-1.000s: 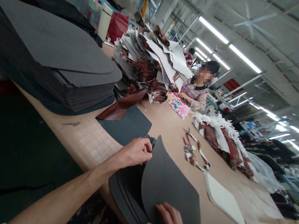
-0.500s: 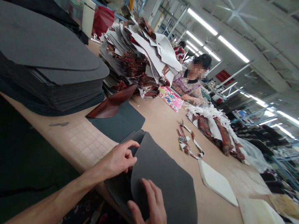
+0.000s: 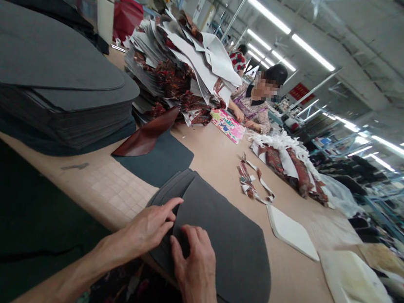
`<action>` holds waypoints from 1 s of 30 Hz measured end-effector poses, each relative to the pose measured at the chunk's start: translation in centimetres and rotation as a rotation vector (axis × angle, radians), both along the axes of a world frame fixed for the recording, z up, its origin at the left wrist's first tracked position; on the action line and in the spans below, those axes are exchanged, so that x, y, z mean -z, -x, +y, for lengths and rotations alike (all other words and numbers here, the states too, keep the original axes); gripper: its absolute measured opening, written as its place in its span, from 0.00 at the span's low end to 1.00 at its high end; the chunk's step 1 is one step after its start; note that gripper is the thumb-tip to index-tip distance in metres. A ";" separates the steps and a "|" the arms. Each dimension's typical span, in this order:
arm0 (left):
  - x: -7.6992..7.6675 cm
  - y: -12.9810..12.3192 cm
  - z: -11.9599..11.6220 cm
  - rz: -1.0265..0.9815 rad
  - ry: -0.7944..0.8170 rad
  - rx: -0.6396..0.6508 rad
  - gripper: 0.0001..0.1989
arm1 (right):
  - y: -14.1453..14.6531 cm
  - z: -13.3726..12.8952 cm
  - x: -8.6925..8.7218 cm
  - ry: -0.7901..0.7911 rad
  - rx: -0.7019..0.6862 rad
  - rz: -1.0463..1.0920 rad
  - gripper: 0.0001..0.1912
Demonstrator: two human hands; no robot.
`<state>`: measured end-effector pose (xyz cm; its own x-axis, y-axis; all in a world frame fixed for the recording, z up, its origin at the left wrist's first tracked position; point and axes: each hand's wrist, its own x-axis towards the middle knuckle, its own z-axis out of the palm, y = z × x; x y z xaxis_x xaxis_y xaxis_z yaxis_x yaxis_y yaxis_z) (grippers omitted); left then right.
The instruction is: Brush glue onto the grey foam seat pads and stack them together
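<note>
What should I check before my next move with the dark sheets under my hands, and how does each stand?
1. Left hand at the top sheet's edge: ok.
2. Right hand over the top sheet: ok.
3. Pile edges even: not ok, staggered near the left hand.
4. White pad clear of the pile: ok, lies apart.
5. Co-worker's hands clear: ok, across the table.
6. Pile flat throughout: cannot tell, mostly hidden.
</note>
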<state>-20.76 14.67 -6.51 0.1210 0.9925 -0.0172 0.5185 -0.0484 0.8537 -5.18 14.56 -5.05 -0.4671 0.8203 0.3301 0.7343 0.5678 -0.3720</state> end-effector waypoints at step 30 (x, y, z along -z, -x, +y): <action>-0.7 -0.8 2.0 0.126 -0.001 -0.051 0.18 | -5.3 -0.9 1.2 0.078 -0.015 0.191 0.07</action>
<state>-19.91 16.72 -5.82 0.0673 0.9973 -0.0285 0.6233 -0.0197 0.7818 0.16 13.64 -6.21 -0.4143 0.8402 0.3499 0.6381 0.5423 -0.5466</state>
